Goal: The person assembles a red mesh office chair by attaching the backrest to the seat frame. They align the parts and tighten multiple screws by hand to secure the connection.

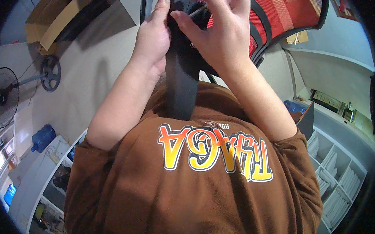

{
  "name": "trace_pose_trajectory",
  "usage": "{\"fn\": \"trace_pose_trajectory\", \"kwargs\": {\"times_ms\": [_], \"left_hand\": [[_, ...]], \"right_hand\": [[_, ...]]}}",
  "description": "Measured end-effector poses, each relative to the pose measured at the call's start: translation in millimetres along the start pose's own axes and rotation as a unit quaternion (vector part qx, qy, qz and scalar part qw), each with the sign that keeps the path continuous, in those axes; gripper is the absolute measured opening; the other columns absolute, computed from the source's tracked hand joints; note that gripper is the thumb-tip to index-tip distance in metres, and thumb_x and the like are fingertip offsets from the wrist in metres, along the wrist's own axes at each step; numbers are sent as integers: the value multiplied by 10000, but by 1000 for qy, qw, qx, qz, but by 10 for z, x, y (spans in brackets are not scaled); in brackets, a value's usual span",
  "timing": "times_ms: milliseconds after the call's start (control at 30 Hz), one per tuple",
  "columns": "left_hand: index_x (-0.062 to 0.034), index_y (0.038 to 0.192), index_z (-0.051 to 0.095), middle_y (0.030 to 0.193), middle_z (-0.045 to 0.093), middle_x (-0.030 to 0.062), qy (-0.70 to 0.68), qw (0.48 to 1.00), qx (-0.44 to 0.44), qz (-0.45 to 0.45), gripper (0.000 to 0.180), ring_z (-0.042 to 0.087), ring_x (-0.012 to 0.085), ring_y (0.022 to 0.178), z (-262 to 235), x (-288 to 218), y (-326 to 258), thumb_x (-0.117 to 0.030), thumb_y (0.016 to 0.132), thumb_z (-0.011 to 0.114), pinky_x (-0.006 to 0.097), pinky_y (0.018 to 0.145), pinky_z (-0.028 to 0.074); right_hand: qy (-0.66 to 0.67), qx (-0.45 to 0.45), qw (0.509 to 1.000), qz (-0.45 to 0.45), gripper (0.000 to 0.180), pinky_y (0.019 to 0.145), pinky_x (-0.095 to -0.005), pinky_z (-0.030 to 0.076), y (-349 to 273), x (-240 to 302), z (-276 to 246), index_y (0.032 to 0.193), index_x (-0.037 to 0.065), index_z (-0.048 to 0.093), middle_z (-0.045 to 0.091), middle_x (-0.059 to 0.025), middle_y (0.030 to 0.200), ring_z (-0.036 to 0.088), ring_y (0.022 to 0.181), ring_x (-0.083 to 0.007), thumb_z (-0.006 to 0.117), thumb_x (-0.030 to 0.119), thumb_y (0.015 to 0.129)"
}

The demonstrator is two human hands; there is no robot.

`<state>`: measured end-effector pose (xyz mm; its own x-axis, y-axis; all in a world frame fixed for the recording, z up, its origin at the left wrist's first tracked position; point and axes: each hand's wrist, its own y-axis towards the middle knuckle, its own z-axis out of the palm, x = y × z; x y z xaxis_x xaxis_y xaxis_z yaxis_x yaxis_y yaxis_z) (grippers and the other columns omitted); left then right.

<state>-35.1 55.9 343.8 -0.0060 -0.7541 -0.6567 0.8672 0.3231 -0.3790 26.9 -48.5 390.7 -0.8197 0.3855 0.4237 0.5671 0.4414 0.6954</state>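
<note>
While left hand (151, 40) wraps flat black plastic chair spine (180, 81), thumb pressed along its edge, right hand (221, 32) pinches thin silver metal tool (197, 10) at black-framed red mesh chair back (275, 10). Spine runs from chest up to frame. Pale floor (95, 58) behind; standing fan (2, 97), blue water jug (43, 138), white shelving (338, 168), cardboard box (51, 20).

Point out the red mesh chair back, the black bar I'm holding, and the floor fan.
Red mesh chair back (283, 6): head view, on the red mesh.
Black bar (181, 87): head view, on its flat lower stretch.
Floor fan (0, 98): head view, on the round grille.
</note>
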Motion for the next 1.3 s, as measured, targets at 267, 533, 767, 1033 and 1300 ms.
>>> {"fn": "trace_pose_trajectory", "kwargs": {"times_ms": [267, 533, 767, 1033, 1300], "left_hand": [[-77, 1133, 595, 1025, 650, 79, 21, 999, -17, -18, 489, 645, 166, 902, 41, -24, -18, -509, 953, 454, 319, 774, 547], [-52, 1127, 598, 1020, 663, 92, -27, 994, 109, 8, 442, 665, 169, 863, 68, -57, 62, -443, 934, 527, 321, 726, 567], [-18, 1030, 587, 934, 657, 95, -75, 968, 227, -77, 321, 663, 201, 791, 40, -214, 449, -312, 901, 576, 341, 730, 565], [-3, 992, 604, 872, 667, 92, -50, 989, 128, -59, 260, 669, 192, 747, 136, -199, 389, -241, 890, 613, 318, 671, 572], [-28, 997, 640, 897, 672, 75, 12, 998, 57, -31, 356, 655, 186, 776, 100, -163, 408, -355, 854, 644, 310, 705, 547]], "right_hand": [[10, 177, 965, 195, 373, 684, -412, 429, 90, 24, -140, 884, -31, 463, 448, -198, 867, 490, 786, -362, 694, 230, 750], [-107, 141, 972, 155, 211, 666, -381, 523, -8, 45, -160, 831, 96, 658, 570, -75, 944, 608, 802, -275, 737, 253, 714], [-18, 230, 955, 186, 296, 735, -454, 453, 59, 55, -203, 986, -5, 434, 446, -227, 975, 522, 837, -417, 601, 173, 817], [-177, 392, 898, -96, 231, 667, -414, 492, 355, -303, -495, 1013, 50, 469, 477, -167, 1021, 586, 823, -340, 577, 119, 821], [-154, 398, 841, -332, 183, 766, -371, 503, 1099, -447, -529, 1011, 196, 672, 624, -9, 969, 632, 901, -196, 660, 191, 829]]}}
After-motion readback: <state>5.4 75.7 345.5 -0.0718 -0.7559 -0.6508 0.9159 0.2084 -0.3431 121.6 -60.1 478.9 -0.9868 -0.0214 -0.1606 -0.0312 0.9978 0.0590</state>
